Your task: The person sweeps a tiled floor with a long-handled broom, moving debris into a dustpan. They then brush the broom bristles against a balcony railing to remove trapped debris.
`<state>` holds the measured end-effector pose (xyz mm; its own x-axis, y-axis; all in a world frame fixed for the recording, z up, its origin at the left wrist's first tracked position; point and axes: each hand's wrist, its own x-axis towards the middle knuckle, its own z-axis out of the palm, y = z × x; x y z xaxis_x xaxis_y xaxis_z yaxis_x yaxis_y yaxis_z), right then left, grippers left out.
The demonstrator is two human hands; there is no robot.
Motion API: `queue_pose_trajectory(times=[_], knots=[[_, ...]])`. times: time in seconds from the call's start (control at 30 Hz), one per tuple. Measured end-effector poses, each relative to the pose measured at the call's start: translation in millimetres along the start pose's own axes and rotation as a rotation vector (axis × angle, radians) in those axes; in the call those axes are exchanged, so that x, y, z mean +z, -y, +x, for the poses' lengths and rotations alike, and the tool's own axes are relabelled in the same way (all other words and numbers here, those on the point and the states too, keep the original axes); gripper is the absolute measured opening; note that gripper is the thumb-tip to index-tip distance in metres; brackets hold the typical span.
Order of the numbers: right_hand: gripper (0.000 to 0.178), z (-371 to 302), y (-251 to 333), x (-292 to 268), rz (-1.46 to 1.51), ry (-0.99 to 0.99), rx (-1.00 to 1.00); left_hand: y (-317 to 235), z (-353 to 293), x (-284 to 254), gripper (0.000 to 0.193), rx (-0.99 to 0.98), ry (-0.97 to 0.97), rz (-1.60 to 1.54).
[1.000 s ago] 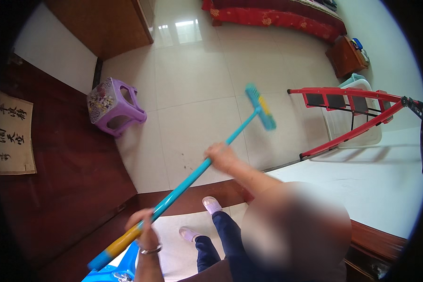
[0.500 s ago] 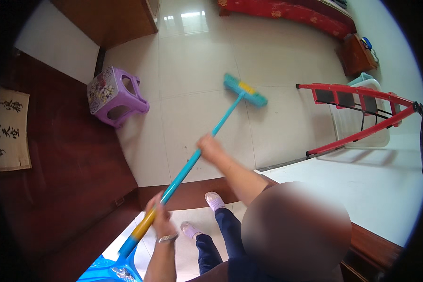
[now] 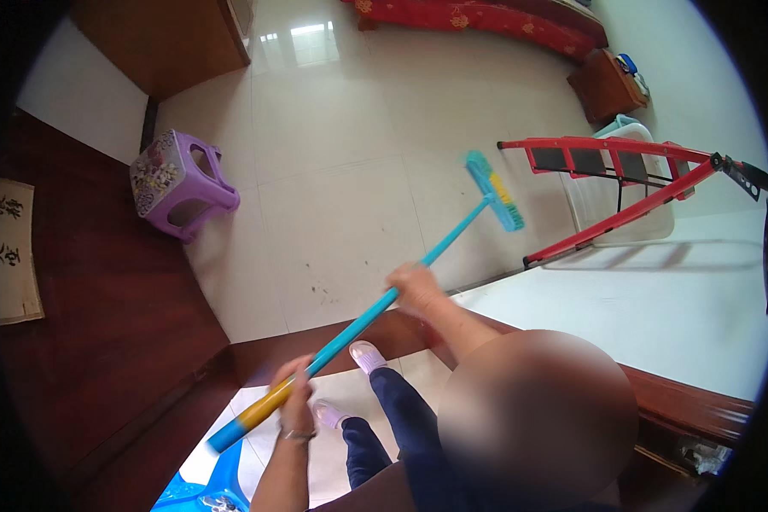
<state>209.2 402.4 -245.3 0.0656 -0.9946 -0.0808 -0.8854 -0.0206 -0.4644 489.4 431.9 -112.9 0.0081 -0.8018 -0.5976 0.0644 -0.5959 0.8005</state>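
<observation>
A broom [image 3: 369, 317] with a teal and yellow handle slants from the lower left up to the right. My left hand [image 3: 295, 401] is closed around the handle near its yellow section, and a band circles that wrist. Farther up the handle, my right hand [image 3: 414, 287] grips it. The teal and yellow bristle head [image 3: 495, 191] is by the tiled floor at the right, close to the ladder's feet. Small dark bits of debris [image 3: 320, 290] lie on the tiles, left of my right hand.
A purple plastic stool [image 3: 192, 192] stands at the left. The red folding ladder [image 3: 627, 224] leans at the right beside a clear plastic bin [image 3: 661, 213]. A dark wooden threshold [image 3: 324, 354] crosses in front of my slippers. A blue plastic stool [image 3: 218, 486] is at the lower left.
The broom head has swung right and turned steeper, nearing the ladder. Both hands keep hold of the handle; my right hand has moved right and slightly nearer. The whole view has shifted a little.
</observation>
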Motion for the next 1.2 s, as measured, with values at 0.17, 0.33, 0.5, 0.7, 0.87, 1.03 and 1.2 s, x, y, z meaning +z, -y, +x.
queue_pose_trajectory(times=[0.17, 0.33, 0.5, 0.7, 0.87, 1.03, 1.2], knots=[[0.007, -40, -106, 18, -0.055, -0.008, 0.154, 29, 35, 77, 0.02, 0.266, 0.392, 0.224], [0.013, -30, -19, 76, 0.052, -0.021, 0.033, 8, 26, 2, 0.008, 0.278, 0.09, 0.313], [0.008, 3, 144, 76, 0.277, 0.046, -0.132, -57, -17, -83, 0.008, 0.569, -0.3, -0.16], [0.007, 7, 200, 2, 0.406, 0.286, -0.234, -100, -59, -116, 0.009, 0.869, -0.202, -0.03], [0.008, 4, 115, -10, 0.172, 0.151, -0.111, -44, -47, -77, 0.004, 0.525, -0.286, 0.029], [0.004, 4, -17, 24, 0.03, -0.019, -0.042, 2, -9, 7, 0.015, 0.314, 0.143, 0.304], [0.009, 13, -7, 69, 0.028, -0.024, -0.101, 26, -5, -15, 0.016, 0.246, -0.065, 0.197]])
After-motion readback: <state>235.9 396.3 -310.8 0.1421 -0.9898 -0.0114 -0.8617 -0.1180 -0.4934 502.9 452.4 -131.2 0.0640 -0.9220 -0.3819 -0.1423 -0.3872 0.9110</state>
